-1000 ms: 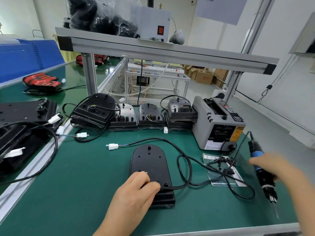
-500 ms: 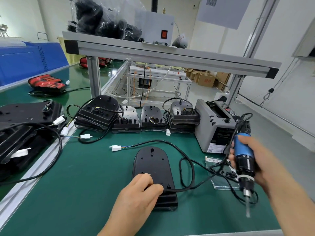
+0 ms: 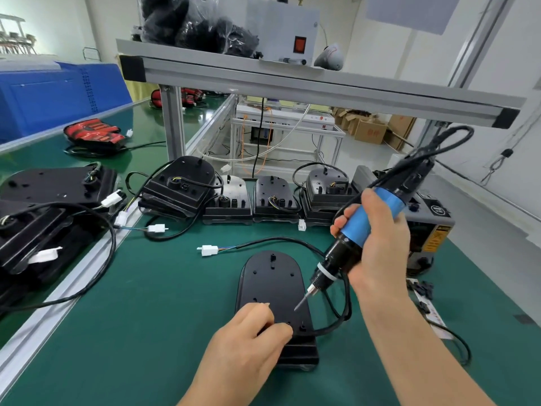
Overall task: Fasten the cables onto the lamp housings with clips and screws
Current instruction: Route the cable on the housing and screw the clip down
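Observation:
A black lamp housing (image 3: 270, 285) lies flat on the green mat in front of me. Its black cable (image 3: 281, 240) loops round the right side and ends in a white connector (image 3: 207, 250). My left hand (image 3: 251, 344) rests on the housing's near end with curled fingers pinching down near the cable; what lies under the fingertips is hidden. My right hand (image 3: 377, 238) grips a blue and black electric screwdriver (image 3: 363, 221), tilted, with its bit tip just above the housing's right part. A bag of small black clips (image 3: 424, 294) lies to the right.
Several more housings (image 3: 272, 197) with cables stand in a row at the back. A grey tape dispenser (image 3: 433, 218) sits back right. Stacked black housings (image 3: 44, 218) fill the left side beyond an aluminium rail. An aluminium shelf (image 3: 292, 83) runs overhead.
My right hand has brought the screwdriver from the right edge of the table up and leftwards, over the housing, with the bit now pointing at it. My left hand stays on the housing's near end.

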